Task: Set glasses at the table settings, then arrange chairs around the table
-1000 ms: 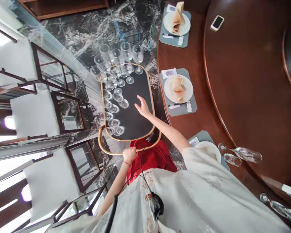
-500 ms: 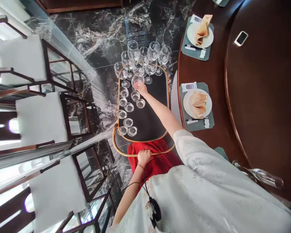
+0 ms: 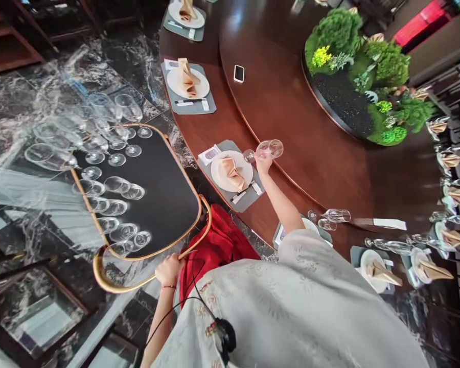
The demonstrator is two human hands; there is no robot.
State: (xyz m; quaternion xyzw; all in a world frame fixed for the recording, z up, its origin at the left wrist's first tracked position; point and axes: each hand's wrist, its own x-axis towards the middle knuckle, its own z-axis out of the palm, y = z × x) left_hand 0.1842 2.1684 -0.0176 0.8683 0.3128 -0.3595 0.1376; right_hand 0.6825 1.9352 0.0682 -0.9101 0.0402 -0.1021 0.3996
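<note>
My right hand is closed around a wine glass, held over the dark wooden table beside a place setting. There a white plate bears a folded peach napkin on a grey placemat. My left hand grips the gold handle of a trolley with a black top. Several stemmed wine glasses stand at the trolley's far end. Short tumblers line its left side.
A phone lies on the raised round middle of the table, near a planted centrepiece. More glasses stand by a setting at right. Chairs are at lower left.
My right hand has lifted a wine glass off the trolley and carried it right, over the table. The view has swung to the right. My left hand still holds the handle.
</note>
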